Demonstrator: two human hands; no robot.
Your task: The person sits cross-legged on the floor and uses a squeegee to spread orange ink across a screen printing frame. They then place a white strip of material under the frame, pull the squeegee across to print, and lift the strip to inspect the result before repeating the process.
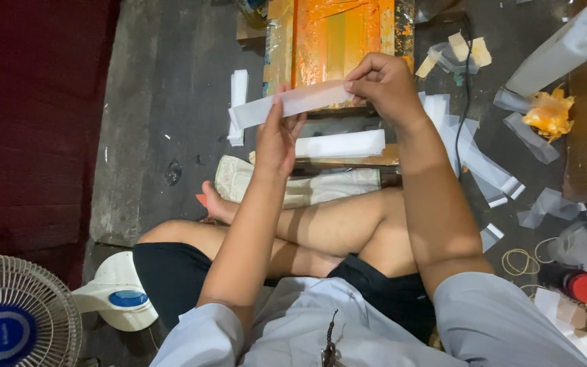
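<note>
A long, thin white paper strip (pixel 293 103), flat and slightly translucent, is held in the air above the person's crossed bare legs, slanting up toward the right. The left hand (pixel 276 139) pinches it near its middle, thumb and fingers closed on the paper; the right hand (pixel 382 85) grips its right end with curled fingers. Just behind it stands an orange, glossy, paint-smeared rectangular block (pixel 334 37). Below the strip lies a neat stack of white paper strips (pixel 340 144) on a wooden board, beside a crumpled pale cloth (pixel 307 187). The floor (pixel 151 122) is rough grey concrete, littered at right with clear plastic sleeves (pixel 490 170), rubber bands (pixel 521 260) and a white plastic bottle (pixel 565 47). A white electric fan (pixel 18 312) sits at lower left.
</note>
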